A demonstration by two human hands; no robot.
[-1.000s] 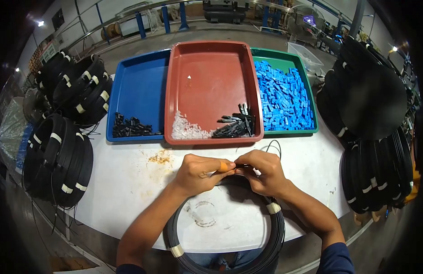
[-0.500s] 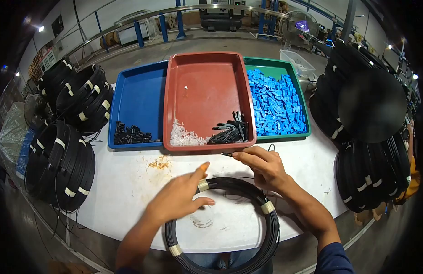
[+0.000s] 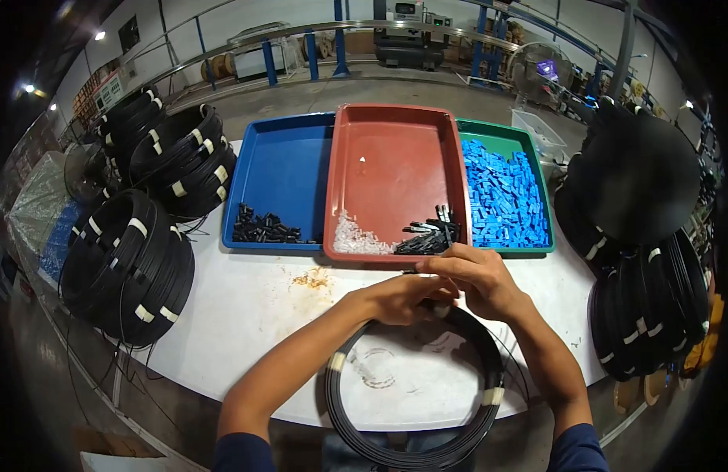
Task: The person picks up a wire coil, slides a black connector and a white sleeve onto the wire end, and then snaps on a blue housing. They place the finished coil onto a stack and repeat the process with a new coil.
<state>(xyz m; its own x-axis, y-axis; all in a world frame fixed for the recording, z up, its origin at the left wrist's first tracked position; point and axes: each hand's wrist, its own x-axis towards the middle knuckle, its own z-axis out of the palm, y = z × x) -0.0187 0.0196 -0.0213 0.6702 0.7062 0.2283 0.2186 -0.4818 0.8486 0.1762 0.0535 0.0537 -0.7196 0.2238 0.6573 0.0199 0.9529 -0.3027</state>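
Note:
A black cable coil with white tape bands lies on the white table in front of me. Both hands meet at its far edge, just short of the red tray. My left hand is closed over the coil's far rim. My right hand lies over it, fingers pinched on the thin cable end near the tray's front edge. The red tray holds a heap of clear pieces and black clips.
A blue tray with small black parts sits left of the red one, and a green tray of blue pieces sits to its right. Stacked black coils crowd the left and right table edges.
My left hand moved from the near side of the coil up to its far rim and closed there. My right hand stayed near the red tray. The view shifted, so the trays sit further right.

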